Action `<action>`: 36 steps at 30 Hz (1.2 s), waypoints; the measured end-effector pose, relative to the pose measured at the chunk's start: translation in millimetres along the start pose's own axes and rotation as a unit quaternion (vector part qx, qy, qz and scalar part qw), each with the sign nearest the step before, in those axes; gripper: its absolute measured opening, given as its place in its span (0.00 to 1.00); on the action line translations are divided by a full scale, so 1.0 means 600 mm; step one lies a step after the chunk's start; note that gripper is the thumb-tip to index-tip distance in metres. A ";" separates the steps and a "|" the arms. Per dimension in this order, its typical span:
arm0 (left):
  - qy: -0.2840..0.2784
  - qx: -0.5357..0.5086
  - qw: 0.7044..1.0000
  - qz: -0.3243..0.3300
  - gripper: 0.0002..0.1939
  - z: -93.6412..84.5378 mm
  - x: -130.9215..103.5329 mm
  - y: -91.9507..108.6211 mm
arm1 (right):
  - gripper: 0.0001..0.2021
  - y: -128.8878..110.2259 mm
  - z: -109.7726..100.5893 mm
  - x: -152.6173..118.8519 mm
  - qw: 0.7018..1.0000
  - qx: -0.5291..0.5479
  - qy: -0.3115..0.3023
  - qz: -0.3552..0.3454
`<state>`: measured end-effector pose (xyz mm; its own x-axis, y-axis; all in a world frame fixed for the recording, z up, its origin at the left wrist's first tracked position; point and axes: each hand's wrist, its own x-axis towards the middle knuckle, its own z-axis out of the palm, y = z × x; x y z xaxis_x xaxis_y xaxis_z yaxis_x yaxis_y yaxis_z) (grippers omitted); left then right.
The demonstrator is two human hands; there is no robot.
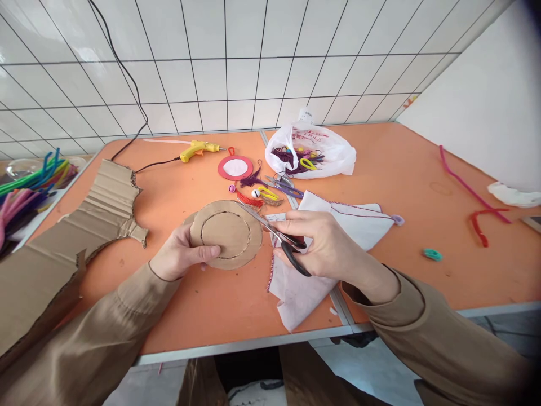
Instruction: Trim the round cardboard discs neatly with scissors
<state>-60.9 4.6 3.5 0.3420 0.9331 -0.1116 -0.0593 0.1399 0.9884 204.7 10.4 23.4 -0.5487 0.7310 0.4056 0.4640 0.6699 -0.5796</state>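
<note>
My left hand [182, 252] grips a round cardboard disc [228, 234] by its left side, thumb on top and fingers underneath. A smaller circle is marked on the disc's face. In my right hand [329, 245] is a pair of scissors [291, 246] with black handles, its blades at the disc's upper right edge. Whether the blades touch the cardboard I cannot tell. Below my right hand lies a white cloth [291, 299] with dark red stitched edges. Behind the disc are a red-rimmed round piece [235, 167], tassels and small bells.
A yellow glue gun [198, 150] with a black cord lies at the back. A white plastic bag [338, 155] holds yarn and trinkets. Cut cardboard [99, 211] spreads over the left side. Pipe cleaners [469, 180] and a teal ring [433, 255] lie on the right of the orange table [389, 192].
</note>
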 end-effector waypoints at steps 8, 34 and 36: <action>-0.031 -0.009 0.999 0.030 0.12 -0.003 0.002 -0.005 | 0.08 -0.004 -0.009 0.002 0.997 0.039 -0.045 0.040; -0.047 -0.064 0.997 0.002 0.10 0.004 -0.004 0.001 | 0.07 0.006 -0.003 0.002 0.975 0.167 -0.067 0.130; -0.053 -0.064 0.997 0.004 0.09 0.003 -0.004 0.001 | 0.09 0.008 -0.002 0.000 0.975 0.168 -0.062 0.134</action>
<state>-60.0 2.0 4.5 0.4386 0.8945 -0.0861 -0.1791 0.1809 0.9671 207.4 13.9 21.4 -0.5281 0.8390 0.1311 0.3602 0.3611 -0.8602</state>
